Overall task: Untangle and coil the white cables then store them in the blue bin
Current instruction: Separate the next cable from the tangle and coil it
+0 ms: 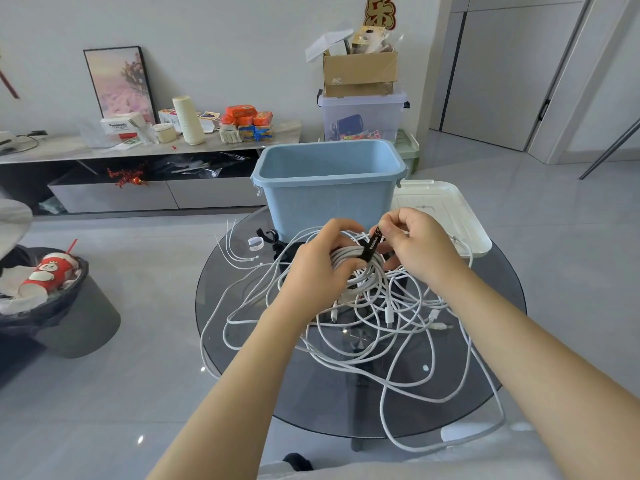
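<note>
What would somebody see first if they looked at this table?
First, the big messy tangle of white cables spread over the round glass table. In the middle, the left hand grips a coiled bundle while the right hand pinches a black strap round it. Just behind stands the blue bin, open.

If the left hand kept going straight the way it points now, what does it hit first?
Probably the blue bin. The left hand, gripping the coiled white cable, points away and slightly right; the bin wall stands just beyond, though depth is hard to judge.
</note>
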`<state>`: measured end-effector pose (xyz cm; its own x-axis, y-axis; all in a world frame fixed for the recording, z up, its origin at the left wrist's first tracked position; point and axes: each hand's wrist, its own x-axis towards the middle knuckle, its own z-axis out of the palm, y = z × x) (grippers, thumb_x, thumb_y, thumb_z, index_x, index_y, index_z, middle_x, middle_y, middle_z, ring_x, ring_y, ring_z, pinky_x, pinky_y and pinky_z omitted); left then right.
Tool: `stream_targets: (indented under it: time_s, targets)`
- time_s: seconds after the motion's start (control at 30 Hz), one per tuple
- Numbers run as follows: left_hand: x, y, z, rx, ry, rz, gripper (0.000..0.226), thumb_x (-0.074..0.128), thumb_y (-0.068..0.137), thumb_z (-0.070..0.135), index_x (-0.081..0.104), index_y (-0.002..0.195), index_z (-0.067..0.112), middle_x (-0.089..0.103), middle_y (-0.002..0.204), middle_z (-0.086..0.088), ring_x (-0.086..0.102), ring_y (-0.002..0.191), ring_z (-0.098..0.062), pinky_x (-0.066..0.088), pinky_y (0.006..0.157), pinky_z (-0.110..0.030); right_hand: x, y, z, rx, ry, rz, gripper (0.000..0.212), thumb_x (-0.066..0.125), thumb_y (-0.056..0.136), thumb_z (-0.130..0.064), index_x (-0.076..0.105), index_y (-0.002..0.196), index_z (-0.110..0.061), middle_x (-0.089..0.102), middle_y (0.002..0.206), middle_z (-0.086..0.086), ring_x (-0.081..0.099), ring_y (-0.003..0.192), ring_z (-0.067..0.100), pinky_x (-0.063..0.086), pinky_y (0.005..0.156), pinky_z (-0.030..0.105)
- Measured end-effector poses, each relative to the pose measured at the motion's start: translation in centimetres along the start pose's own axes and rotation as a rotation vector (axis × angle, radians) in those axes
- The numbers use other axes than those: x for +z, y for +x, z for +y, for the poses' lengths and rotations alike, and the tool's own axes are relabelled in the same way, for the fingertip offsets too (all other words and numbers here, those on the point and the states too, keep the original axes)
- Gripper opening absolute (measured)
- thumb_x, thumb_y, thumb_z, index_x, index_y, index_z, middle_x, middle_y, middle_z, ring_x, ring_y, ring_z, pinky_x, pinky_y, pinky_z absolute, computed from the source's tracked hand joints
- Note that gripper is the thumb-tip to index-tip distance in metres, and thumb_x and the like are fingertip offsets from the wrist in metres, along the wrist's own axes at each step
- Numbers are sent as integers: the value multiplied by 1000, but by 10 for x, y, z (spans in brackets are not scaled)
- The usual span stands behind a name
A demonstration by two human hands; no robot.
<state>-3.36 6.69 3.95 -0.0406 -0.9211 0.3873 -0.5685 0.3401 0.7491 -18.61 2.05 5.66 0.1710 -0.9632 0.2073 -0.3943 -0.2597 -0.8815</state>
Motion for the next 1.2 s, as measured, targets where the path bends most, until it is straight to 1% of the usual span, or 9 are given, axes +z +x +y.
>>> stream_targets:
  time_s: [0.13,0.27,0.37,0.47,0.7,0.83,0.97,1.1,1.2]
  targets:
    - [-2,0,2,-16,-20,-3,39,69,81,10,53,111,28,68,84,18,59,78,0,39,70,-5,3,0,0,-72,-38,60,20,49,97,-20,52,78,-28,67,90,2,68,66,21,57,62,42]
    - [-4,-3,6,33,-13,-14,44,69,80,7,50,107,37,66,83,19,59,79,2,40,74,-7,5,5,3,-56,-73,36,12,56,94,-20,59,82,-21,58,72,-7,50,56,3,42,61,24]
    - [-4,-5,6,56,-6,-13,43,67,80,5,54,111,31,66,84,19,59,81,4,41,75,-6,5,6,6,69,81,-70,9,62,90,-19,65,82,-16,60,70,-4,52,60,9,41,60,24]
    - [-3,-7,5,89,-34,8,36,66,79,-1,63,107,22,67,92,18,61,88,5,42,80,-7,3,6,8,193,276,-186,6,65,87,-16,67,83,-13,66,74,4,58,69,19,48,68,34]
    - [-3,-7,5,88,-89,57,36,66,78,-6,63,92,27,65,92,23,60,88,10,40,79,-3,3,6,6,234,516,-224,7,63,86,-12,66,88,-5,67,65,0,61,58,10,50,56,21]
    - [-2,-6,1,94,-95,155,41,67,77,-5,61,88,35,66,87,26,63,90,4,45,84,-13,1,6,5,181,431,-187,12,62,87,-25,70,93,-17,67,90,-1,60,83,13,48,76,29]
    - [-3,-4,-5,123,-83,270,38,68,76,-2,62,89,33,67,93,15,64,93,-6,51,87,-27,0,2,1,182,194,-226,24,56,88,-44,67,99,-26,64,93,-11,56,80,9,40,72,25]
    - [-3,-4,-6,184,-16,329,38,66,76,2,62,94,35,65,94,20,64,96,-12,52,85,-31,3,-4,-1,192,307,-320,24,58,90,-36,61,108,-21,61,90,2,65,72,16,52,62,24]
    - [-2,-3,-5,213,30,330,35,64,75,7,65,96,34,64,91,24,62,99,-17,52,86,-32,3,-5,2,104,403,-338,18,58,90,-21,59,108,-19,62,97,16,68,79,18,57,71,26]
